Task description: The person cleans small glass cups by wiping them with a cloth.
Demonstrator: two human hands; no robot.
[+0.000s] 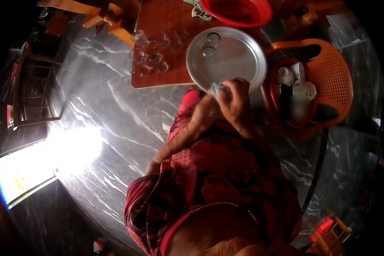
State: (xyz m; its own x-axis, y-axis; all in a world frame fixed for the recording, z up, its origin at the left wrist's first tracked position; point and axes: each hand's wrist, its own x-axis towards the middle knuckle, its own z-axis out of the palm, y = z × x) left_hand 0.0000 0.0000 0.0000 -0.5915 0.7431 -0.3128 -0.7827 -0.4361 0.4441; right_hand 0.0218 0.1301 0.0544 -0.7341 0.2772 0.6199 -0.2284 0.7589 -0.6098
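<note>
My two hands meet over the near edge of a round metal tray (254, 47). My left hand (202, 112) is closed around what looks like a clear glass (213, 111), mostly hidden by the fingers. Pressed between the hands at the top is a small pale blue cloth or scrubber (217, 88); my right hand (236, 102) has its fingers curled on it. Two clear glasses (209, 51) sit at the tray's far left. More clear glasses (151, 57) stand grouped on the wooden table (173, 79) left of the tray.
A red basin (239, 19) with dark contents stands at the table's far side, beside a crumpled cloth (202, 12). To my right, an orange plastic chair (345, 85) bears a red tub (277, 111) of white cups and dishes (303, 87). Bright light falls on the marbled floor (115, 102).
</note>
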